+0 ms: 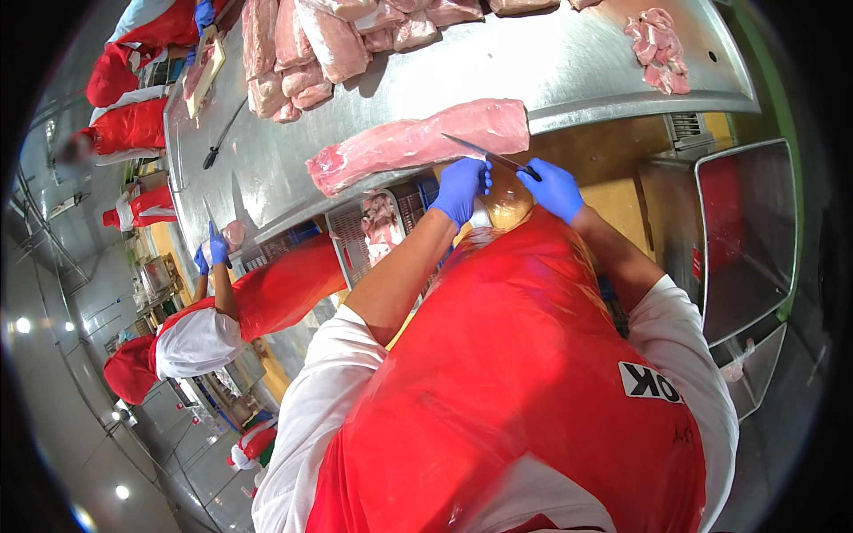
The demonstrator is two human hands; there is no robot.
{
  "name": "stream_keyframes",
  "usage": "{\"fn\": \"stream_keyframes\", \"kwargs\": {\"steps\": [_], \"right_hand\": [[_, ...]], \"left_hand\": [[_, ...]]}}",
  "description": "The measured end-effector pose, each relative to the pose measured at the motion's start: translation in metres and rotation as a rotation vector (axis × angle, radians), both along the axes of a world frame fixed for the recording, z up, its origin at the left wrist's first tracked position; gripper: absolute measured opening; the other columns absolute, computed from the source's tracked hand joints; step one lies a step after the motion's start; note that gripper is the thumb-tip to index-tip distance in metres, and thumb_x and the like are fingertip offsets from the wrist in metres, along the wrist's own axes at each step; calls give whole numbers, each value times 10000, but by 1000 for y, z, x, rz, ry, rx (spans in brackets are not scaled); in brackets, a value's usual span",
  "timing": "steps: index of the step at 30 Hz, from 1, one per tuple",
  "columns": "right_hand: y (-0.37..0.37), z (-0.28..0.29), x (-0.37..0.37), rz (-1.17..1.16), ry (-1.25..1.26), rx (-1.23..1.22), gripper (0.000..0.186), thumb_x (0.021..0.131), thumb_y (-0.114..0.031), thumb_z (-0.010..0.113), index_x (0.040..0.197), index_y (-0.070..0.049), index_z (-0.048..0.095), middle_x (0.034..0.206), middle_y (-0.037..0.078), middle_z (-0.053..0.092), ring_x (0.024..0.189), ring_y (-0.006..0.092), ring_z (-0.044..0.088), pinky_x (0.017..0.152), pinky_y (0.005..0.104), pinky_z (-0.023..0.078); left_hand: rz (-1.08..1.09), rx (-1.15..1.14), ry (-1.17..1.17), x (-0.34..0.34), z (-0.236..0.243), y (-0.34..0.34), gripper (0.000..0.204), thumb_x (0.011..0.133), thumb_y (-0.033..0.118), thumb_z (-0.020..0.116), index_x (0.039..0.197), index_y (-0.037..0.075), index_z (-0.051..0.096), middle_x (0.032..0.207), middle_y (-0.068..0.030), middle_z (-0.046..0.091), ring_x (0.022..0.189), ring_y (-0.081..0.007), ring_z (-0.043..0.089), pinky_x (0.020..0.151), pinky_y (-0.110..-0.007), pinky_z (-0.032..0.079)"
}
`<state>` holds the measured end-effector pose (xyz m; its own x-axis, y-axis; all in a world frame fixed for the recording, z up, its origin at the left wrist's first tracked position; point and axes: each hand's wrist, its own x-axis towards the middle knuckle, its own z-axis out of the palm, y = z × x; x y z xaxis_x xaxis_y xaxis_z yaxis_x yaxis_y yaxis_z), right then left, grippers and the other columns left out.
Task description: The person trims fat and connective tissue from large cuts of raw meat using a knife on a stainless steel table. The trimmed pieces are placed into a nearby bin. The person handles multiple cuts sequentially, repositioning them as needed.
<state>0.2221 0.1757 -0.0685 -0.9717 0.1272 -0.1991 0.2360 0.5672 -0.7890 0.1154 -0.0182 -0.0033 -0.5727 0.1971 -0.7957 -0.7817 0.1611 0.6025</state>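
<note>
A long pale pink pork loin (pixel 418 142) lies along the near edge of the steel table (pixel 542 67). In my right hand (pixel 553 189) is a knife (pixel 482 152), held by its black handle. Its narrow blade points left, over the near side of the loin's right part. My left hand (pixel 460 190), also in a blue glove, is closed at the loin's near edge, just below the blade. Whatever its fingers pinch, if anything, is too small to make out.
Several loins (pixel 329 44) are piled at the back left, and meat trimmings (pixel 657 49) lie at the far right. A crate (pixel 353 235) with trimmings stands below the table edge. Steel bins (pixel 746 231) are on my right. A co-worker (pixel 200 342) with a knife works at left.
</note>
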Motion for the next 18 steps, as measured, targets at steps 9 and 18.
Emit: {"fn": "stream_keyframes", "kwargs": {"steps": [9, 18], "right_hand": [[32, -8, 21, 82, -17, 106, 317, 1015, -394, 653, 982, -79, 645, 956, 152, 703, 906, 403, 686, 789, 502, 551], [-13, 4, -23, 87, -2, 42, 366, 1021, -440, 628, 996, -78, 674, 948, 175, 714, 897, 413, 692, 781, 510, 553]], "left_hand": [[11, -55, -18, 2, -4, -4, 142, 963, 167, 622, 881, 68, 683, 721, -33, 613, 622, -151, 573, 570, -309, 459], [10, -57, 5, 6, 12, -11, 154, 960, 179, 638, 880, 58, 690, 728, -40, 623, 624, -153, 570, 571, -314, 458]]}}
